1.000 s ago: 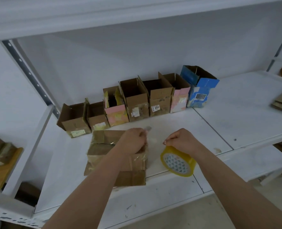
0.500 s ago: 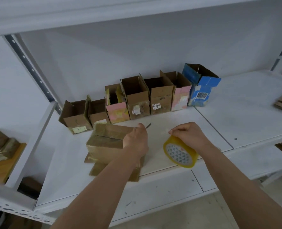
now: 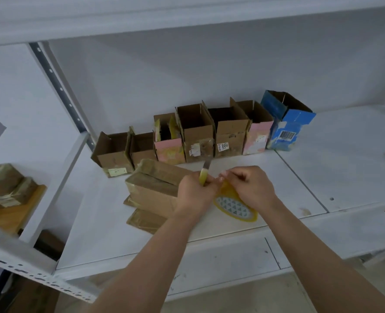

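Head camera is showing a white shelf (image 3: 322,177) bearing a taped cardboard box (image 3: 153,190) just beside the left hand (image 3: 193,195), on its outer side. The yellow tape roll (image 3: 234,207) is sitting beneath the right hand (image 3: 252,188), whose curled fingers are pinching its rim. The left fingers are clamping a yellow-handled knife (image 3: 203,177), its blade pointing toward the open boxes (image 3: 198,132) behind.

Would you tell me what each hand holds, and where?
The left hand: yellow-handled knife, by its handle; right hand: yellow tape roll, by its upper rim.
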Demonstrator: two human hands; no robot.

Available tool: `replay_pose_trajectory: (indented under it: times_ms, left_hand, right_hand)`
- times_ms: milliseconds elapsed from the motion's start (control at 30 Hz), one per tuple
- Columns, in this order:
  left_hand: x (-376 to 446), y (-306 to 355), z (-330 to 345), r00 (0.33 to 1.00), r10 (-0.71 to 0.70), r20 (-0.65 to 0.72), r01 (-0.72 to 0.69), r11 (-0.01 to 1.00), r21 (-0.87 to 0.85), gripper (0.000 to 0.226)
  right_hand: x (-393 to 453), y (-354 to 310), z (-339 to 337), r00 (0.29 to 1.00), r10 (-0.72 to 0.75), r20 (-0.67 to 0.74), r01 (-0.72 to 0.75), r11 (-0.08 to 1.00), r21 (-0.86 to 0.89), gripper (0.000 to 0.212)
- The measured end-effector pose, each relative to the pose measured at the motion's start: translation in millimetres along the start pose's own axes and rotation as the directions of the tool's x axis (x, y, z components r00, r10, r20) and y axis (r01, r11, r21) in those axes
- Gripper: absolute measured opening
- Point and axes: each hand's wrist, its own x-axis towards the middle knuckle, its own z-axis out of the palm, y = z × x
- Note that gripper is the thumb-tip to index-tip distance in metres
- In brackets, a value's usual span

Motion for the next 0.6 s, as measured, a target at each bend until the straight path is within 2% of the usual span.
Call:
replay_pose_trajectory:
  times_ms: [100,200,300,400,500,533,600]
  left_hand:
    - [-11.8,5.7,11.2,0.982,-0.189,-0.029,0.170,0.935,-0.312,0.026]
    - [-14.5,3.7,11.2,0.981,-0.189,-0.034,0.169,0.935,-0.311,0.027]
    - [-10.0,-2.0,-1.3,0.993,-0.092,-0.078,0.076,0.979,-0.187,0.036]
    - [-5.1,-5.4,-14.1,0.994,0.007,-0.107,-0.012,0.999,-0.044,0.035]
    - [-6.6,-7.5,-19.9,0.974,0.182,-0.138,-0.139,0.951,0.277,0.030]
    - [-8.7,-7.4,-21.9,0.962,0.225,-0.157,-0.163,0.929,0.333,0.025]
    - [-10.5,-7.7,-28.6,0.932,0.255,-0.256,-0.166,0.932,0.323,0.029]
  right_hand:
    - [-4.1,-2.0,11.6,0.976,-0.133,-0.172,0.111,0.985,-0.133,0.021]
    - [-3.5,0.8,13.9,0.960,-0.201,-0.195,0.179,0.976,-0.128,0.014]
    - [3.1,2.9,9.9,0.983,-0.170,-0.068,0.173,0.984,0.041,0.014]
    - [9.7,3.2,7.8,0.988,-0.150,0.048,0.139,0.974,0.181,0.010]
    - [12.9,5.7,9.4,0.992,-0.128,-0.012,0.128,0.974,0.187,0.008]
    - [14.2,7.1,9.4,0.994,-0.099,-0.048,0.105,0.982,0.156,0.011]
    - [17.2,12.1,5.8,0.993,-0.010,-0.115,0.026,0.991,0.132,0.016]
